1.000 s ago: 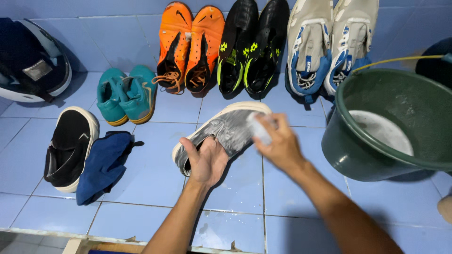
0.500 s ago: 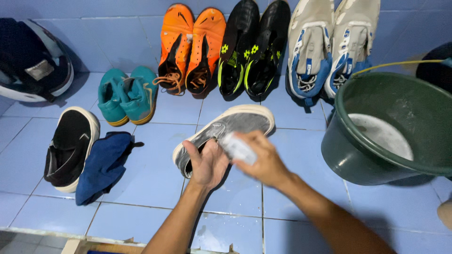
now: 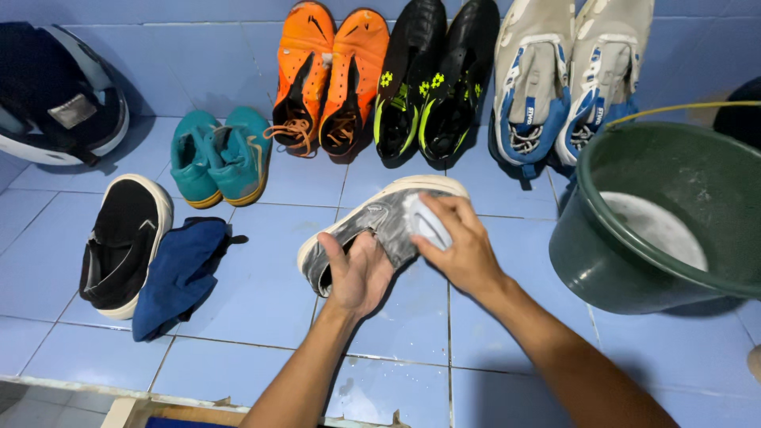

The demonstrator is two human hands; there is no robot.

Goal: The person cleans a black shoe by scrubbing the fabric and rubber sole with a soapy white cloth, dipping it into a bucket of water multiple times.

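A grey slip-on shoe (image 3: 372, 222) with a white sole lies on its side on the blue tiled floor (image 3: 261, 293). My left hand (image 3: 357, 273) grips its heel end and holds it steady. My right hand (image 3: 460, 246) presses a small white brush or sponge (image 3: 426, 223) against the middle of the shoe's upper. Which of the two the white object is, I cannot tell.
A green bucket (image 3: 594, 261) with soapy water stands at the right. Orange (image 3: 333, 79), black (image 3: 432, 87) and grey-blue (image 3: 563, 79) shoe pairs lean on the wall. Teal shoes (image 3: 222, 154), a black slip-on (image 3: 123, 238), a blue cloth (image 3: 178, 273) and a helmet (image 3: 55, 95) lie at the left.
My right hand has slid the white object back and forth along the grey shoe, down toward the heel and then up to the middle. My left hand has kept its grip.
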